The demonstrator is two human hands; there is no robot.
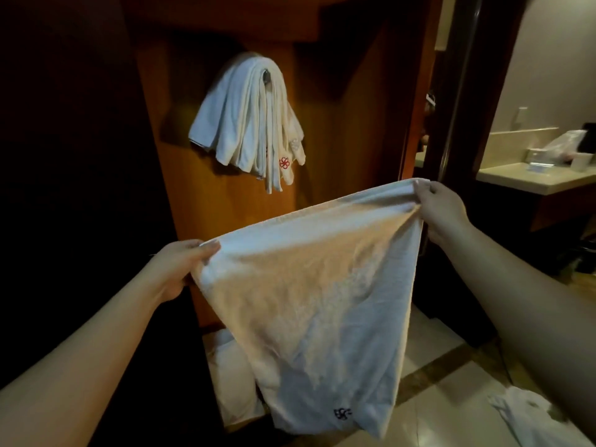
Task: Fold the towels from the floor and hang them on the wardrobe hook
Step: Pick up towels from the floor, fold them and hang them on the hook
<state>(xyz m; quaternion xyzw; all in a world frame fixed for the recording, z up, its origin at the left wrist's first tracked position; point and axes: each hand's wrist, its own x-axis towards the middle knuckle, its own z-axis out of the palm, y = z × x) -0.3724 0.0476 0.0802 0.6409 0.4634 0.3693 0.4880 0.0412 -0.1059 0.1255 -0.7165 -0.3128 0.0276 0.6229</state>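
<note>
A white towel (309, 301) with a dark embroidered mark near its lower end hangs spread in front of me. My left hand (180, 266) pinches its upper left corner. My right hand (442, 208) pinches the upper right corner, held higher and farther away. Behind the towel, several folded white towels (245, 121) hang over the hook (266, 75) on the wooden wardrobe panel (338, 130); one shows a red flower mark. Another white towel (529, 414) lies crumpled on the floor at lower right.
More white fabric (235, 382) lies on the floor at the wardrobe's foot, partly hidden by the held towel. The tiled floor (451, 398) runs to the right. A bathroom counter (532, 179) with small items sits past a dark door frame (464, 91) at the right.
</note>
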